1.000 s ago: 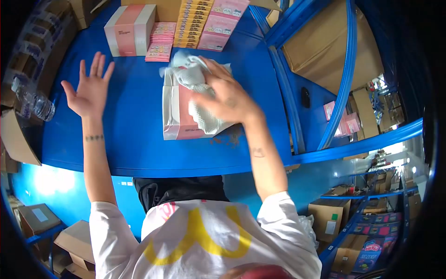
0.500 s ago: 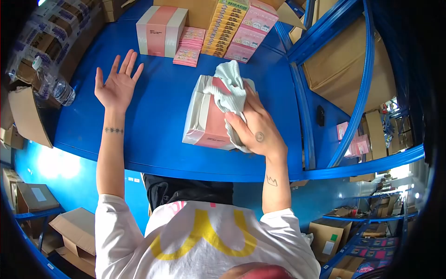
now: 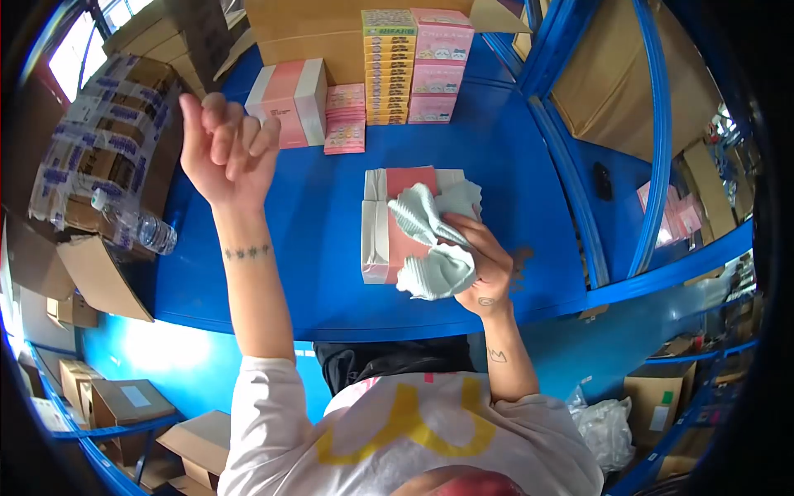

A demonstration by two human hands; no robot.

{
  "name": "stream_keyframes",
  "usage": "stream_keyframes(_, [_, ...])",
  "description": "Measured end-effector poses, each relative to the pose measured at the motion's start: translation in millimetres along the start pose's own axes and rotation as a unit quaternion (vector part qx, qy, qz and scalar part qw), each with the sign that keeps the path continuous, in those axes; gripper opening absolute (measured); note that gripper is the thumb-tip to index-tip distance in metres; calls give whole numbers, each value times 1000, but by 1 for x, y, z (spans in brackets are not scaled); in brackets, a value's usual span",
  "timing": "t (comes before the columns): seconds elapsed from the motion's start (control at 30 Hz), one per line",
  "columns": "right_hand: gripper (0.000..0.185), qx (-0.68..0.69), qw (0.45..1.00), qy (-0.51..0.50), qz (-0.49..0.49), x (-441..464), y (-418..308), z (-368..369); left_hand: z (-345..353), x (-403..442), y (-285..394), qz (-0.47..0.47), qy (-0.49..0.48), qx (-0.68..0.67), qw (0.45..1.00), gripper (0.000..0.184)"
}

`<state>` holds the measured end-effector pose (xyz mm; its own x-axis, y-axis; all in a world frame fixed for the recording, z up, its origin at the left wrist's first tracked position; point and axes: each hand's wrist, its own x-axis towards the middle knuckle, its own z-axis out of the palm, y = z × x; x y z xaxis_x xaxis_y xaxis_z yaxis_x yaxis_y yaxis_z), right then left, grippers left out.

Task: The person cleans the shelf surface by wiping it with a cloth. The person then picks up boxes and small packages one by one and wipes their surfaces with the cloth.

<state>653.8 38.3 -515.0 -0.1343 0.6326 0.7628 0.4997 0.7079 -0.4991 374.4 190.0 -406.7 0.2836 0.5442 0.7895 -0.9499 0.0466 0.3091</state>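
Observation:
A white box with a wide pink band rests on the blue tabletop near the front. My right hand grips a bunched, ribbed pale-green cloth over the box's right side. The cloth hides much of the box's top and right part. Up to the left, my left hand is raised with nothing in it, its fingers loosely curled but still apart. Closest to it stands a second white box with a pink band.
Beside that box lie small pink packets, then a stack of yellow boxes and pink boxes. At left are a plastic bottle and taped cartons. A blue metal frame borders the right side.
My left hand has curled its fingers from a flat, spread palm. My right hand has drawn back toward me and bunched the cloth. The box now sits straighter, and the view has shifted.

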Motion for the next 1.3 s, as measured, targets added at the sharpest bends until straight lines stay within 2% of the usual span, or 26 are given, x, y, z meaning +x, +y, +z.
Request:
stream_keyframes(0.03, [39,1,1000,7,-1,-1,0,-1,4,14,-3,8,-63,22,998,38])
stream_keyframes(0.13, [40,22,1000,13,16,-5,-5,-7,-6,23,-21,3,-84,-4,996,38])
stream_keyframes(0.2, [42,44,998,15,30,-6,-9,-5,-24,20,-34,3,24,-89,996,29])
stream_keyframes(0.23, [42,44,998,26,32,-6,-12,-2,-25,23,-40,-7,20,-88,996,29])
stream_keyframes(0.3, [42,52,997,43,30,-5,-14,1,-25,26,-58,-25,190,-46,980,26])
stream_keyframes(0.37, [42,57,997,45,24,-3,-13,-1,-25,26,-69,-31,356,-4,934,28])
stream_keyframes(0.4, [42,54,997,43,23,-2,-12,-2,-25,26,-68,-30,355,-8,934,28])
stream_keyframes(0.53, [43,47,997,60,15,-7,-9,4,-14,33,-47,72,226,-56,970,42])
stream_keyframes(0.73, [31,31,998,59,-3,0,-5,4,16,38,-23,113,235,-69,963,56])
stream_keyframes(0.87, [36,27,995,91,15,-10,-3,14,24,30,-11,104,-9,58,993,73])
stream_keyframes(0.93, [35,29,995,95,18,-11,-1,16,-8,31,-18,122,47,98,987,87])
stream_keyframes(0.97, [34,26,995,100,16,-10,0,17,-21,33,-24,124,48,95,987,87])
stream_keyframes(1.0, [33,24,994,104,16,-10,1,17,-32,34,-30,128,249,-4,960,78])
stream_keyframes(1.03, [32,22,994,107,16,-10,0,17,-40,34,-34,126,439,-103,884,69])
stream_keyframes(1.23, [27,-7,994,109,3,-9,1,17,-50,32,-58,79,506,24,859,53])
stream_keyframes(1.3, [28,2,996,91,1,-8,0,13,-49,30,-62,30,478,33,877,37])
